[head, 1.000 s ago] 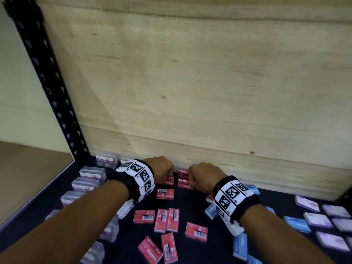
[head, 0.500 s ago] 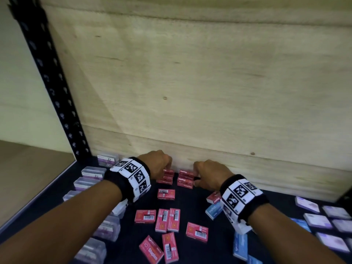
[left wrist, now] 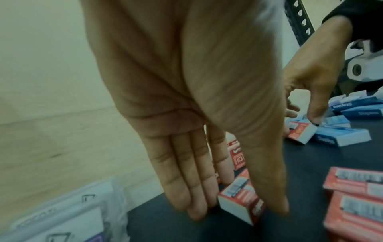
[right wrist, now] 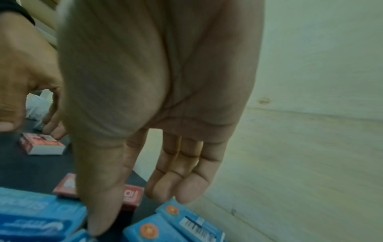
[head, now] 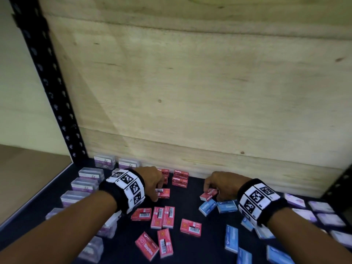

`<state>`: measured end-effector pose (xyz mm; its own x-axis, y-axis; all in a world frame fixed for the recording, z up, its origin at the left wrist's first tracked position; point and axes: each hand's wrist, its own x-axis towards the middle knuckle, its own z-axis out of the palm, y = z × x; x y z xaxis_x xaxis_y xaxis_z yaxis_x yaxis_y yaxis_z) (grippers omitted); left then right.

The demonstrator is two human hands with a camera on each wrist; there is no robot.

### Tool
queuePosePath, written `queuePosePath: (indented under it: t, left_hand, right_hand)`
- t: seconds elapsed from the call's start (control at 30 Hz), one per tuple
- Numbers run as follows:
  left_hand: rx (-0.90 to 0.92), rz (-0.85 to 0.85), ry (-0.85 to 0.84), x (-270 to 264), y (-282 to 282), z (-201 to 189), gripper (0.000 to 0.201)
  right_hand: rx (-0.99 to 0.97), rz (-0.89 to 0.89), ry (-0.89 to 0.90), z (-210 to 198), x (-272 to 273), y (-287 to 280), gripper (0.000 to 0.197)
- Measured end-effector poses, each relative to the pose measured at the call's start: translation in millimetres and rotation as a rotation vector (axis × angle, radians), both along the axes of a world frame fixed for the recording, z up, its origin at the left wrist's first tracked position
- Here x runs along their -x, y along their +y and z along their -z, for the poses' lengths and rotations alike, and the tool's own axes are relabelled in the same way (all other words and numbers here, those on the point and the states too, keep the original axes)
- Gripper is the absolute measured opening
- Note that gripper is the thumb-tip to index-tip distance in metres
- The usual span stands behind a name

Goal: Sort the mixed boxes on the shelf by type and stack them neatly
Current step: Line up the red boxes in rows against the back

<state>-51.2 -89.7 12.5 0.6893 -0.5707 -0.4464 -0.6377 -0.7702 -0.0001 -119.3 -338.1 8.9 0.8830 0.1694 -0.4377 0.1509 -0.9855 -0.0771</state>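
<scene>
Two short stacks of red staple boxes point(head: 180, 180) stand against the wooden back wall. My left hand point(head: 154, 189) has come down over a loose red box point(head: 165, 193) just in front of them. In the left wrist view straight fingers point(left wrist: 196, 188) and the thumb flank that box point(left wrist: 236, 199); I see no clear grip. Further right, my right hand point(head: 211, 189) pinches another red box point(head: 208, 194) that leans on a blue box point(head: 206, 206). The thumb touches its near corner point(left wrist: 300, 132), and the fingers are behind it point(right wrist: 133, 195).
Several loose red boxes point(head: 162, 217) lie on the dark shelf point(head: 190, 210). Clear boxes with purple labels point(head: 85, 185) fill the left side. To the right lie blue boxes point(head: 227, 205), then pale purple ones point(head: 322, 206). A black upright post point(head: 47, 82) stands at the left.
Both hands have left the red stacks at the back wall. The left drew back onto a loose red box. The right moved right onto the red box beside the blue ones.
</scene>
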Motion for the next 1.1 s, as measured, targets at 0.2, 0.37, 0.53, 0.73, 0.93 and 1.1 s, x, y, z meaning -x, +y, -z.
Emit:
queuePosePath:
  t: [0.2, 0.37, 0.53, 0.73, 0.93, 1.1]
  left_hand:
    - [-0.022, 0.020, -0.011, -1.1, -2.8, 0.8, 0.042]
    - [-0.039, 0.043, -0.031, -2.6, -5.2, 1.3, 0.030]
    - [-0.060, 0.042, 0.020, -6.4, -1.8, -8.9, 0.033]
    - [-0.018, 0.000, 0.043, -10.7, 7.2, -8.2, 0.031]
    - [0.004, -0.034, 0.052, -11.7, 8.0, -8.9, 0.033]
    - [-0.053, -0.018, 0.030, -11.0, 3.0, -5.9, 0.033]
  right_hand:
    - [-0.025, 0.061, -0.060, 3.4, -0.4, -4.4, 0.023]
    - [-0.035, 0.057, -0.075, 2.7, -1.9, -1.0, 0.025]
    - [-0.068, 0.036, -0.031, 4.0, -5.4, 19.2, 0.025]
    - [-0.112, 0.013, -0.021, 5.0, -8.8, 33.4, 0.022]
    - [-0.112, 0.079, 0.007, 0.3, -8.6, 26.2, 0.029]
    - [-0.119, 0.105, 0.023, -0.8, -9.6, 24.0, 0.021]
